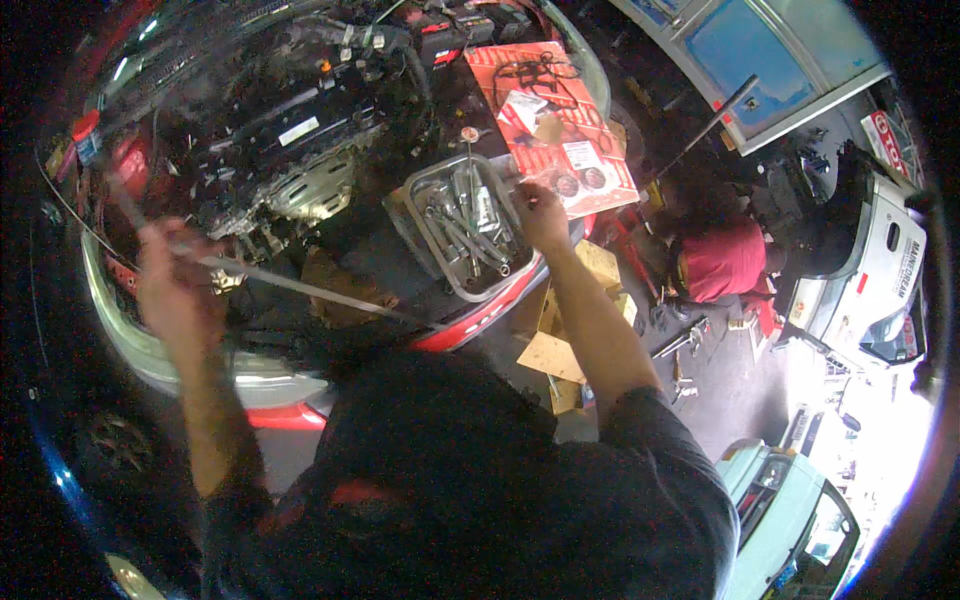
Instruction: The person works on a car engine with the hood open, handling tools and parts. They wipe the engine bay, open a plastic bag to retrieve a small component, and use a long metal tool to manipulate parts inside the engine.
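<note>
My left hand [182, 285], blurred by motion, is closed around a long thin metal bar [300, 287] at the front left of an open engine bay. The bar slants down to the right toward the car's red front edge. A rectangular tray [424, 256] holding several wrenches and other metal tools [462, 225] rests on the front of the car. My right hand [543, 215] is at the tray's right rim with its fingers curled; whatever they grip is hidden. Left of the tray lies the engine with its black cover [290, 125].
A red printed sheet [555, 120] with a dark cable on it lies beyond my right hand. Cardboard boxes [555, 355] stand below it. A person in a red shirt [722, 262] crouches at the right near floor tools [685, 340]. Further right are a silver vehicle [865, 265] and a pale green one [775, 510].
</note>
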`<action>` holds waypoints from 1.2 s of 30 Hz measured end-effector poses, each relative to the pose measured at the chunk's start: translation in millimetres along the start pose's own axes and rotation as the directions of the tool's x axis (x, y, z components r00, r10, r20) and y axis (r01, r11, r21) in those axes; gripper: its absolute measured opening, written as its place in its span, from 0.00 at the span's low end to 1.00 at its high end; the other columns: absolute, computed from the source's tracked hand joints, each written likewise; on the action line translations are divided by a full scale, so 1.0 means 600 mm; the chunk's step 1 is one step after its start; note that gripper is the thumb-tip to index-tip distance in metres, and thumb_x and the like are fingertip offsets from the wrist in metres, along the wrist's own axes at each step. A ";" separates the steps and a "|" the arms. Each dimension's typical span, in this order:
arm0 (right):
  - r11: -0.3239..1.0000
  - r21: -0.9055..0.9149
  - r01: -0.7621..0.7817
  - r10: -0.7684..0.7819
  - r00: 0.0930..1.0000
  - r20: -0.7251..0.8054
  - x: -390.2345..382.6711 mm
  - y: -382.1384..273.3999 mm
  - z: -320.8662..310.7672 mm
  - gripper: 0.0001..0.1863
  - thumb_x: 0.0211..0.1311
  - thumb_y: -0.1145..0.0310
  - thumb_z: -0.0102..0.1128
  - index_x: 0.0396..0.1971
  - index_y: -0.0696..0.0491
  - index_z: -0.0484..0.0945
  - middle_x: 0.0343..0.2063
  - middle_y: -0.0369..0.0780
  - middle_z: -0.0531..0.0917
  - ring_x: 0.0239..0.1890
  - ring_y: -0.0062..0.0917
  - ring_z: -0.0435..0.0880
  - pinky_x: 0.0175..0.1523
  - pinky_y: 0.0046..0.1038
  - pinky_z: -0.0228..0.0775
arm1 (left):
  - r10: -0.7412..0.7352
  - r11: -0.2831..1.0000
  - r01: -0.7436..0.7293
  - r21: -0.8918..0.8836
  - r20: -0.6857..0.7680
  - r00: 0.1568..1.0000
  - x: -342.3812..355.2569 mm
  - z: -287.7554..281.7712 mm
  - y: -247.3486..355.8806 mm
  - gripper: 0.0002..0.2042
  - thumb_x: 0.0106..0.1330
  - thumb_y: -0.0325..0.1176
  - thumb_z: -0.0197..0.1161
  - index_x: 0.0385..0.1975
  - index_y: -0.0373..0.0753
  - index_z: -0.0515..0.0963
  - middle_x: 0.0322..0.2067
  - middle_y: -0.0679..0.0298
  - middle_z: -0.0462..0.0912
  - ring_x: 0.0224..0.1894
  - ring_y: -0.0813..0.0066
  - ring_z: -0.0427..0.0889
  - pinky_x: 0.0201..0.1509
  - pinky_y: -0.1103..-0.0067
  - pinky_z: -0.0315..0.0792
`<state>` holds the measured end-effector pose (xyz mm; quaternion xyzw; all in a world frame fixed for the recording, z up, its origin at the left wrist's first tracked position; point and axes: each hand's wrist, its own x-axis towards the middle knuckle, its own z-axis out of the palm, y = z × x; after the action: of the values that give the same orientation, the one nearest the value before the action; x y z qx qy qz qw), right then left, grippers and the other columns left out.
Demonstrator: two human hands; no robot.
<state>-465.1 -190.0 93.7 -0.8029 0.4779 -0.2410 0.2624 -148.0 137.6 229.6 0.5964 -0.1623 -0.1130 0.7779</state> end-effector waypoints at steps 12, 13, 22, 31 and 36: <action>0.980 -0.180 0.087 -0.145 0.930 -0.339 0.351 0.179 0.087 0.27 0.48 0.53 0.70 0.43 0.57 0.76 0.41 0.50 0.80 0.50 0.42 0.76 0.58 0.39 0.64 | 0.117 0.975 -0.167 -0.148 -0.298 0.947 -0.108 0.025 0.114 0.23 0.74 0.46 0.41 0.49 0.29 0.70 0.10 0.76 0.59 0.07 0.90 0.53 0.10 0.86 0.46; 0.956 -0.244 0.166 -0.226 0.943 -0.243 0.379 0.198 0.091 0.27 0.49 0.52 0.69 0.43 0.56 0.76 0.41 0.49 0.79 0.49 0.43 0.76 0.59 0.37 0.64 | 0.037 0.979 -0.092 -0.182 -0.288 0.957 -0.116 0.025 0.105 0.23 0.74 0.47 0.42 0.49 0.29 0.70 0.10 0.76 0.59 0.07 0.89 0.52 0.10 0.86 0.46; 0.777 -0.407 0.481 -0.498 0.864 0.071 0.593 0.289 0.017 0.25 0.54 0.58 0.62 0.48 0.57 0.71 0.40 0.46 0.78 0.45 0.41 0.76 0.45 0.42 0.71 | -0.141 0.976 0.176 0.130 -0.243 0.960 -0.211 0.064 0.040 0.25 0.71 0.48 0.47 0.54 0.31 0.70 0.12 0.77 0.59 0.09 0.88 0.55 0.12 0.85 0.47; 0.791 -0.043 0.611 -0.548 0.737 0.397 0.157 0.030 0.025 0.19 0.58 0.54 0.59 0.36 0.57 0.80 0.35 0.48 0.83 0.37 0.43 0.83 0.47 0.39 0.74 | -0.704 0.679 0.691 -0.248 0.045 0.708 -0.248 0.144 -0.075 0.14 0.66 0.41 0.56 0.43 0.39 0.72 0.18 0.75 0.61 0.13 0.88 0.57 0.12 0.88 0.49; 0.895 -0.383 0.227 -0.015 0.875 0.484 0.083 0.016 0.094 0.22 0.60 0.55 0.56 0.37 0.63 0.77 0.36 0.55 0.81 0.41 0.48 0.81 0.48 0.43 0.74 | -0.704 0.648 0.759 -0.059 0.334 0.627 -0.234 0.152 -0.066 0.12 0.68 0.40 0.55 0.42 0.39 0.72 0.17 0.73 0.62 0.13 0.85 0.57 0.12 0.85 0.49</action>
<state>-414.1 -227.6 52.1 -0.9037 0.3886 0.0549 0.1712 -311.7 97.9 196.3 0.5093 -0.0015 -0.5191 0.6864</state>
